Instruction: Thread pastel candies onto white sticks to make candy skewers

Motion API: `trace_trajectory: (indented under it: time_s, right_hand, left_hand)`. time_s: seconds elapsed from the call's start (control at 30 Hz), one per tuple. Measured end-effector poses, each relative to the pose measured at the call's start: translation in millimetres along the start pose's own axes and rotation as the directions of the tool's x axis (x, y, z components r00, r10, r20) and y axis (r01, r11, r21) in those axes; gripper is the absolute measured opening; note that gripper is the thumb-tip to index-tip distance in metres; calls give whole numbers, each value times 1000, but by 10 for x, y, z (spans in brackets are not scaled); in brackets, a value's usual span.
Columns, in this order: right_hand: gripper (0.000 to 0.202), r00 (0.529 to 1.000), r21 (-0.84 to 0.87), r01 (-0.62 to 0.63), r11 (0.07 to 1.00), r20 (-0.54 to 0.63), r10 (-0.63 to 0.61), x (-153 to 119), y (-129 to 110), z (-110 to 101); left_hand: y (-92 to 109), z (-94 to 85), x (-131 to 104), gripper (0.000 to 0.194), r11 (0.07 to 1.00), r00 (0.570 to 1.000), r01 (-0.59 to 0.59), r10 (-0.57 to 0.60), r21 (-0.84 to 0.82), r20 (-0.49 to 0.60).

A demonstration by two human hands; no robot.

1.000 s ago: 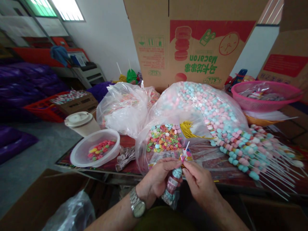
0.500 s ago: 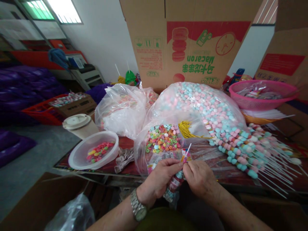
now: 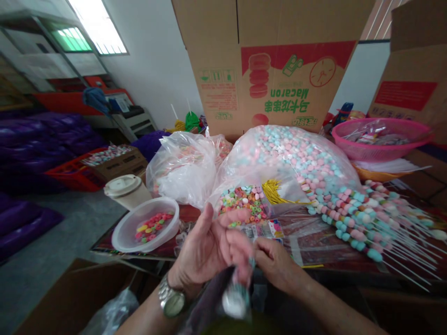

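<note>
My left hand, a metal watch on its wrist, is turned palm up. Its thumb stands apart and its fingers are loosely bent and blurred. Just below those fingers a wrapped candy skewer hangs, smeared by motion, with pale blue, pink and white pieces. The skewer's upper end meets the curled fingertips of my right hand, which is closed; the stick itself is hidden. Behind the hands lies a clear bag of coloured candy rings, with printed wrappers at its front and gold twist ties beside it.
Many marshmallow skewers lie at the right, sticks toward me, before a large plastic bag. A plastic bowl and lidded cup stand left. A pink basket sits far right; a tall carton rises behind.
My left hand has let go of the skewer and turned palm up, moving left. The skewer has swung lower, out of clear sight. The view has shifted slightly.
</note>
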State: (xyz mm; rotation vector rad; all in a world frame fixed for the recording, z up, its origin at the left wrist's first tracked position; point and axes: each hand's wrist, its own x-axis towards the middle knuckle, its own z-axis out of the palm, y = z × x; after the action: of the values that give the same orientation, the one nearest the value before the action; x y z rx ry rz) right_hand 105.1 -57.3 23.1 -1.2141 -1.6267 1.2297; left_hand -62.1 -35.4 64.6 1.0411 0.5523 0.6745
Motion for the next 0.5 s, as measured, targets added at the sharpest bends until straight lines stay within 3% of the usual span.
trace_trajectory:
  time_s: [0.07,0.1,0.2,0.27,0.3,0.37,0.4,0.43,0.5]
  right_hand:
    - [20,991,-59,37,998,-129,-44,26,-42,-65]
    - [18,981,-65,63,996,-181,-74,15,-82,-65]
    - [20,985,53,79,995,-156,-70,-62,-176,65]
    - [21,997,281,-52,958,-43,67,-91,-162,177]
    - [21,990,398,-132,908,-1,144,-91,-134,211]
    - [21,963,564,-229,793,15,268,-76,-63,226]
    - [23,957,584,-223,780,-19,288,-73,-30,217]
    - [24,961,549,-180,816,-79,265,-79,-4,208]
    - [23,972,309,-14,951,-218,85,-117,29,212]
  left_hand:
    - [17,34,-82,76,984,970,174,-176,27,168]
    - [16,46,-95,72,977,966,201,-211,75,150]
    - [21,43,-73,71,998,993,57,-58,-18,-104]
    - [42,4,-78,83,985,982,-66,36,-160,-184]
    - [49,-20,-96,86,982,984,-66,34,-174,-177]
    - [38,-52,-143,84,999,985,15,-23,-44,-171]
    - [12,-53,-162,78,994,977,77,-60,74,-206]
    - [-28,-41,-172,69,972,960,144,-92,188,-264]
    - [-142,15,-158,48,922,923,243,-122,303,-366]
